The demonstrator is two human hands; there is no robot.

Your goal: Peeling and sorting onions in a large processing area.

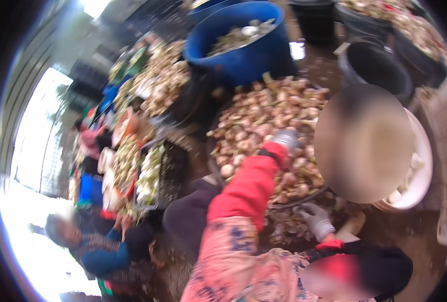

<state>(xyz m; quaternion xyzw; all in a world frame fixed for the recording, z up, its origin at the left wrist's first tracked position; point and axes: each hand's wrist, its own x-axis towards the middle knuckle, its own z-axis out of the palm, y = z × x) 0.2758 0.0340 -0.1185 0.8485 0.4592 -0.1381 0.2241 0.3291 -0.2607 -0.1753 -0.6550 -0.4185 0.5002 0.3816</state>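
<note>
My left hand [286,140], in a grey-white glove below a red sleeve, reaches into a heap of pinkish garlic bulbs [253,113]. Motion blur and the bulbs hide its fingertips, so whether it holds a bulb is unclear. The heap fills a wide, dark-rimmed tub [302,200]. Below the near rim is my right hand [316,221], gloved, with its fingers partly curled. Loose garlic skins [285,226] lie beside it, and I cannot make out anything in its grasp. A white bucket [423,177] with pale pieces inside stands to the right, partly covered by a blurred patch.
A large blue tub [238,64] stands beyond the heap, with a dark empty-looking bucket [378,68] to its right. At left are more garlic piles [163,87] and a crate of pale green-white stalks [149,173]. A seated co-worker [106,253] is at lower left; another person [89,139] sits farther off.
</note>
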